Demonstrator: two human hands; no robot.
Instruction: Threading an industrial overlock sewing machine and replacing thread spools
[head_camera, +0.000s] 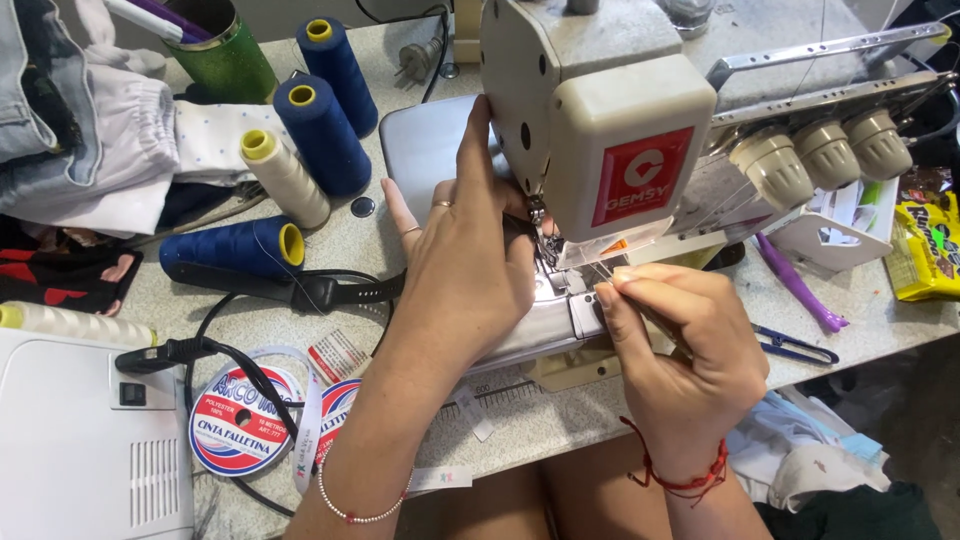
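I saw 2 hands at the overlock sewing machine (600, 120): the left hand (470, 270) lay open by the needle area, and the right hand (680, 340) pinched a fine thread (590, 266), seemingly mid-threading. I saw no fabric under the foot.

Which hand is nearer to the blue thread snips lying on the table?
Right. The right hand sits just left of the snips, pinching something thin at the machine. The left hand is farther off, beyond the right hand, by the needle area.
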